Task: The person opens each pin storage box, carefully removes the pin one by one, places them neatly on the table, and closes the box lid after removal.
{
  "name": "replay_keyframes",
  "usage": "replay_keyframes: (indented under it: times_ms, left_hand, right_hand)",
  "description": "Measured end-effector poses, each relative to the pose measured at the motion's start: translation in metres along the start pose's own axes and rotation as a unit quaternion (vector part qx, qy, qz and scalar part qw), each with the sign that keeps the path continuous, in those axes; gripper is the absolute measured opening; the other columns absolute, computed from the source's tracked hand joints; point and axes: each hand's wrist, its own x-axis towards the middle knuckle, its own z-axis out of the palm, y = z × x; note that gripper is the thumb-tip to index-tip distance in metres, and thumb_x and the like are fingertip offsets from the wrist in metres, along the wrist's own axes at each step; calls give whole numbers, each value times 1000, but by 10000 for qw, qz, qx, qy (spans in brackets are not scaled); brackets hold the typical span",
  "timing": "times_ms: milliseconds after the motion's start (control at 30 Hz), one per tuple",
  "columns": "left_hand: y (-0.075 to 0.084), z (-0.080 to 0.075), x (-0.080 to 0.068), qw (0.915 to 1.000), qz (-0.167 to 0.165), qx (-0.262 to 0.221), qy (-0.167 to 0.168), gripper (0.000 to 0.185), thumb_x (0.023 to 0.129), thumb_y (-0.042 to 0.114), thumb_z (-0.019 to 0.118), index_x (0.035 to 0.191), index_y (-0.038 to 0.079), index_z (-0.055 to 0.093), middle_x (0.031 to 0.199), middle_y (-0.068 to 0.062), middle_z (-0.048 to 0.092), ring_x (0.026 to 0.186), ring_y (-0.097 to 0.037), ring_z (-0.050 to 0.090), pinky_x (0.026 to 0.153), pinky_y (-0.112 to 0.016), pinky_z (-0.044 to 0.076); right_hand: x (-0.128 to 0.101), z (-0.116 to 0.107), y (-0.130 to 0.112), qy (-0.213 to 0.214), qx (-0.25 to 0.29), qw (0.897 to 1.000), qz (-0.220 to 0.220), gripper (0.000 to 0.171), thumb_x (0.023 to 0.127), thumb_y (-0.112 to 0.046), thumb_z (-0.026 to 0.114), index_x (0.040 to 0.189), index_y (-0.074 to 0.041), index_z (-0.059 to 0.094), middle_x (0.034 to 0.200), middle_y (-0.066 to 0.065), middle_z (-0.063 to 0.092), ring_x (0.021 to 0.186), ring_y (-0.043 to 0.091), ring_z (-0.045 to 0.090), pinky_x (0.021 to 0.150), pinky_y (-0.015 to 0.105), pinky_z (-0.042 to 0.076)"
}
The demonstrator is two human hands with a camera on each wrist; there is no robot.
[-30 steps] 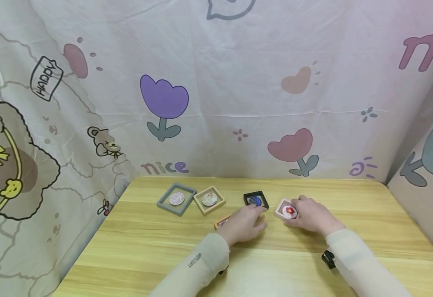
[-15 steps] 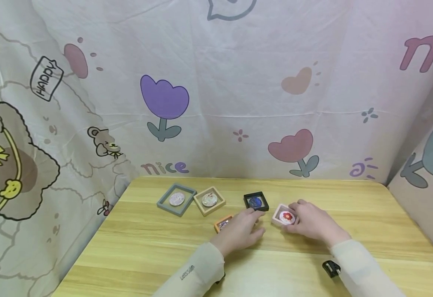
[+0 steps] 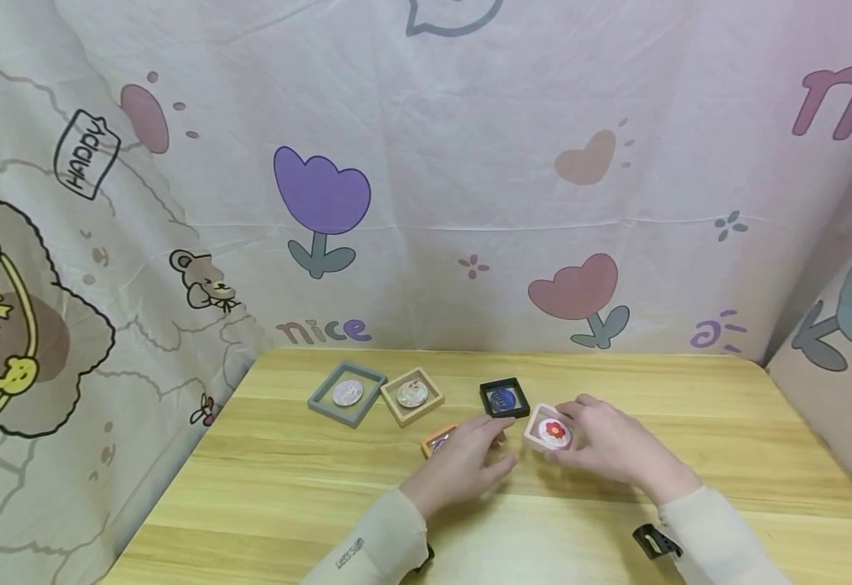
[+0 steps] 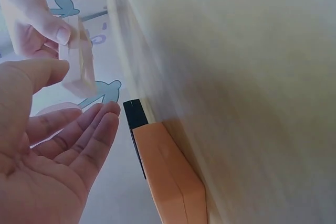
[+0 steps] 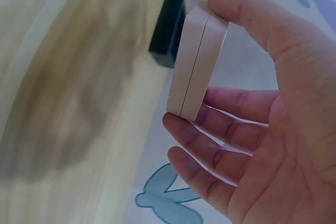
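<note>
The pink case [image 3: 548,430] with a red flower on it is pinched by the right hand [image 3: 611,445] — the thumb [image 5: 247,17] is pressed on one edge and the other fingers [image 5: 210,129] on the far edge. It is held tilted, just above the table [image 3: 287,496]. Right beside the pink case, the left hand [image 3: 464,461] is held with its fingers [image 4: 86,135] straight and a little spread — nothing is gripped. An orange case [image 3: 438,439] is half hidden past the left hand. A black case [image 3: 503,397] lies just behind the pink case.
</note>
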Motion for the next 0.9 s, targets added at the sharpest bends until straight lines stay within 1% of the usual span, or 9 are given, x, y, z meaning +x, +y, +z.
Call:
replay_keyframes:
  times_ms: [100,200,267,400,500,633,700,767,900]
  left_hand:
    - [1,-2,-3,9999,-7,-146,-8,57,104,31,71,153,6,57,126,-6,73,108,-11,68,98,-24,61]
    - [3,-5,-7,9993,-37,-361,-20,59,104,31,72,154,6,55,125,-4,72,108,-9,68,95,-19,59]
    - [4,-6,-9,9989,-10,-470,-1,60,104,33,71,155,7,55,125,-4,71,107,-8,68,94,-17,59]
    - [5,-8,-14,9976,68,-685,41,60,105,37,70,157,10,53,129,-4,71,106,-7,69,91,-15,58]
    - [8,-10,-17,9967,82,-801,79,60,105,38,70,157,12,53,129,-4,71,104,-5,68,90,-15,58]
    - [11,-12,-22,9957,55,-908,176,63,105,40,70,157,10,53,127,-3,71,104,-5,68,89,-17,60]
    - [11,-13,-24,9947,44,-1004,237,64,104,41,71,157,9,54,128,-3,72,105,-5,69,91,-18,61]
    - [11,-14,-28,9924,17,-1198,272,65,103,40,72,157,9,53,131,-4,71,108,-6,70,93,-19,61]
    - [10,-15,-34,9842,-19,-1752,244,70,101,39,75,159,9,50,142,-6,68,115,-7,71,99,-20,62]
  right_hand:
    - [-3,-4,-7,20,-3,10000,-81,84,78,-51,91,137,5,67,112,8,71,81,7,56,65,26,54]
    - [-6,-7,-14,34,-8,9999,-116,84,78,-52,91,137,3,67,113,6,71,82,6,57,67,27,55]
    - [-7,-9,-19,49,-19,9999,-139,83,79,-51,91,137,3,68,114,6,72,84,7,59,70,29,59]
    - [-11,-12,-28,57,52,9998,-173,77,80,-49,92,136,-1,70,114,3,72,86,6,61,73,28,59]
    - [-14,-14,-34,72,103,9996,-258,74,80,-50,91,135,-5,71,113,0,71,86,6,62,71,26,58]
    - [-18,-17,-41,130,86,9989,-436,72,80,-51,91,134,-6,73,110,-3,71,89,6,63,75,28,61]
    - [-20,-18,-44,171,53,9983,-553,73,80,-52,91,134,-5,73,110,-4,71,90,6,64,77,29,63]
    - [-22,-19,-46,208,24,9975,-674,74,81,-54,90,134,-4,72,111,-4,71,91,6,63,77,29,63]
    - [-26,-19,-52,297,-29,9955,-905,72,82,-55,88,133,-6,73,111,-6,70,91,5,63,76,28,62]
